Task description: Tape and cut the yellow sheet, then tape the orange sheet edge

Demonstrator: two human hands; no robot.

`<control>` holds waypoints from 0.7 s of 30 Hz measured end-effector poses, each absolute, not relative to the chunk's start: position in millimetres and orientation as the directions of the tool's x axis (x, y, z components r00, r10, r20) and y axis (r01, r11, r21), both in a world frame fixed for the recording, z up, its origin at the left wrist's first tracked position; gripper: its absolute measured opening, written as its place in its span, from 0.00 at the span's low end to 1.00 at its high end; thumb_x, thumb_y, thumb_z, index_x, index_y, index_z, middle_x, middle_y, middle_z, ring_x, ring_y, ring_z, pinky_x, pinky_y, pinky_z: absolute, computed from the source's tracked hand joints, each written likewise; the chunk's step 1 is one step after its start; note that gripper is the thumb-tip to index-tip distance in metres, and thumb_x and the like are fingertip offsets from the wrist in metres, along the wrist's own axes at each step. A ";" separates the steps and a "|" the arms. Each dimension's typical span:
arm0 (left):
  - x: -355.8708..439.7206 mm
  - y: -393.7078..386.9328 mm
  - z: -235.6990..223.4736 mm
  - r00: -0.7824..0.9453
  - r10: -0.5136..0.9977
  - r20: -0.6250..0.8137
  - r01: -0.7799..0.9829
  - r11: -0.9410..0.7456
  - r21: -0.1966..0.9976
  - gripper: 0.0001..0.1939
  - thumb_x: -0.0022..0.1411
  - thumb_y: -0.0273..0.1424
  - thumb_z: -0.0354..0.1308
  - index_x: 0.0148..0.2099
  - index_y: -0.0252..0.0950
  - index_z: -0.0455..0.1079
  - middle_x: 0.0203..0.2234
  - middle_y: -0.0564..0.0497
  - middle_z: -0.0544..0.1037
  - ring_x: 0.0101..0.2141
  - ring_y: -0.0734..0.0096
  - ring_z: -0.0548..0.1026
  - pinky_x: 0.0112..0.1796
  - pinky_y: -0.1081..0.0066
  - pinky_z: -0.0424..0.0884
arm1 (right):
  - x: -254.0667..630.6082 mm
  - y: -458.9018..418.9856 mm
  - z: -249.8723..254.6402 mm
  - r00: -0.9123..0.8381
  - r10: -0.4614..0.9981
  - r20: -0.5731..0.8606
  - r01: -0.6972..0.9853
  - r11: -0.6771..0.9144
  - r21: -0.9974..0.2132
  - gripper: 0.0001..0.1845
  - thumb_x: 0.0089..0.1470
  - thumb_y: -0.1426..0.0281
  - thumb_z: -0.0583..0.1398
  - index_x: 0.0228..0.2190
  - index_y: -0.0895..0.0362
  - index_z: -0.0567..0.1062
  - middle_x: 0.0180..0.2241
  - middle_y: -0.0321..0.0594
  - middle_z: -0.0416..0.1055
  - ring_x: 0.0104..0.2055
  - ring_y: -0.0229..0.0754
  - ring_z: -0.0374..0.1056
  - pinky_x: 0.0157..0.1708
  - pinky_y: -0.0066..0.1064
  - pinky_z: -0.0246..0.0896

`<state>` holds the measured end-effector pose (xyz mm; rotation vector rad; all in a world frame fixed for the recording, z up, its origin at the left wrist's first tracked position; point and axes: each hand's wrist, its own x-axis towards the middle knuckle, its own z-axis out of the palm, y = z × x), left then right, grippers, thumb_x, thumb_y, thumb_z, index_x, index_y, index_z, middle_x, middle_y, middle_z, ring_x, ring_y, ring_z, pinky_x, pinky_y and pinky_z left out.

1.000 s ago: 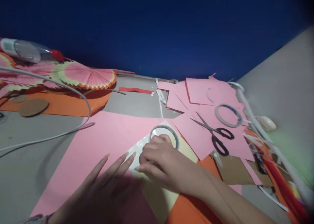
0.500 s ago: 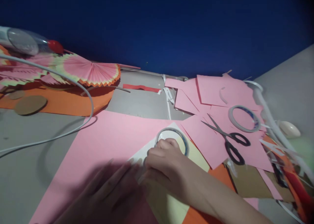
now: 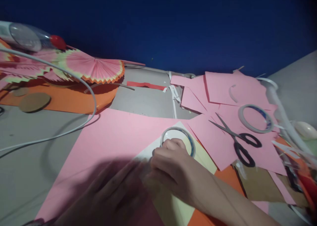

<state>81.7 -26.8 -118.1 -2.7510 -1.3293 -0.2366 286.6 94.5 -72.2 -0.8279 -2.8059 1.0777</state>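
While shadow covers the near part of a large pink sheet (image 3: pixel 109 133) on a grey worktop (image 3: pixel 153 103), two bare hands meet near its right side. The left hand (image 3: pixel 106 193) lies low over the sheet, fingers long and spread out straight, dim in the shadow; its fingertips reach toward a white piece (image 3: pixel 148 150) on the sheet. The right hand (image 3: pixel 170 156) is bent narrow, its fingers curled at the near edge of a roll of tape (image 3: pixel 190 140). Whether it grips the roll cannot be told, as the fingertips are hidden. The roll sits over the white piece and pale yellow paper (image 3: pixel 170 207), at the sheet's right part.

Right of the large sheet, open scissors (image 3: pixel 235 134) with black handles lie on overlapping pink cut pieces (image 3: pixel 223 90), blades pointing back toward the sheet. Just beyond them is a second tape roll (image 3: pixel 244 120). Brown cardboard (image 3: pixel 260 184) lies nearer the wearer, right of the sheet.

Beyond the sheet's far edge is a narrow red strip (image 3: pixel 146 85). Past its far left corner are pleated paper fans (image 3: pixel 96 69) in pink, yellow and orange, with orange paper (image 3: pixel 66 98), a round brown disc (image 3: pixel 34 102) and a clear bottle (image 3: pixel 27 37) with a red cap. A pale cable (image 3: pixel 92 97) loops across the sheet's left corner.
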 end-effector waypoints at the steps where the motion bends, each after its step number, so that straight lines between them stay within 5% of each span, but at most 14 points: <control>1: 81.0 -25.9 -116.8 0.608 0.774 0.174 0.786 -0.618 0.003 0.22 0.61 0.40 0.50 0.58 0.46 0.59 0.58 0.53 0.60 0.58 0.61 0.53 0.59 0.55 0.36 | 286.5 94.5 -72.5 -0.861 0.485 -0.156 0.465 0.623 -0.629 0.15 0.59 0.69 0.53 0.23 0.60 0.59 0.24 0.31 0.57 0.31 0.34 0.49 0.38 0.32 0.40; 21: 82.8 -18.3 -109.3 0.596 0.784 0.174 0.787 -0.613 0.066 0.24 0.61 0.38 0.50 0.60 0.42 0.58 0.58 0.55 0.61 0.57 0.65 0.56 0.60 0.60 0.37 | 286.4 94.7 -72.3 -0.863 0.485 -0.143 0.462 0.641 -0.613 0.14 0.58 0.70 0.54 0.23 0.60 0.60 0.25 0.31 0.57 0.32 0.35 0.48 0.38 0.32 0.40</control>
